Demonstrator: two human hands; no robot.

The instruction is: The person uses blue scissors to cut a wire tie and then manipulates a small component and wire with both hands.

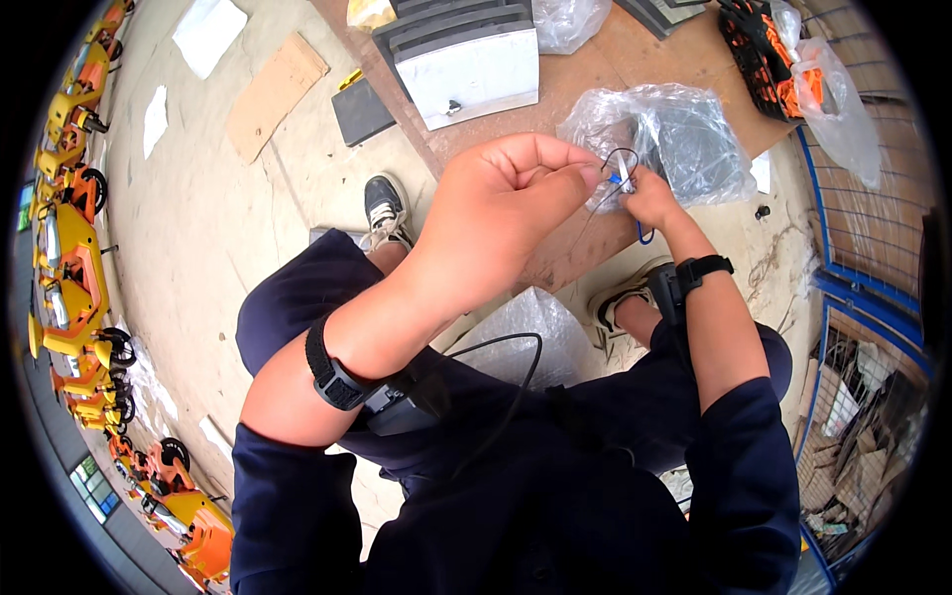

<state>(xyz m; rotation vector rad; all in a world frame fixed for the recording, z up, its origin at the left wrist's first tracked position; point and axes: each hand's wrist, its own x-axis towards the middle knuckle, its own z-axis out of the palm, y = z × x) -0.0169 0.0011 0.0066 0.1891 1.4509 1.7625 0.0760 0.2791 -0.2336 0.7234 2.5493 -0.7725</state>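
Over the near edge of the brown board tabletop point(585, 253), my left hand point(501, 203) is closed, thumb and forefinger pinched at one end of a thin dark wire point(636, 152). The wire curves across to my right hand point(652, 198), whose fingers are closed around a small blue-and-white piece point(621, 179). Its exact kind is too small to make out. A blue wire loop point(647, 236) hangs below the right hand. Just behind the hands lies a clear plastic bag point(684, 139) with a dark flat item inside. Black straps circle both wrists.
Flat panels point(471, 79) stand in a row on the table. A black crate point(749, 59) with orange-and-black gloves is at the far right. Blue-framed wire cages point(868, 307) flank the right side. Cardboard point(278, 97) lies on the floor; yellow scooters point(74, 268) line the left.
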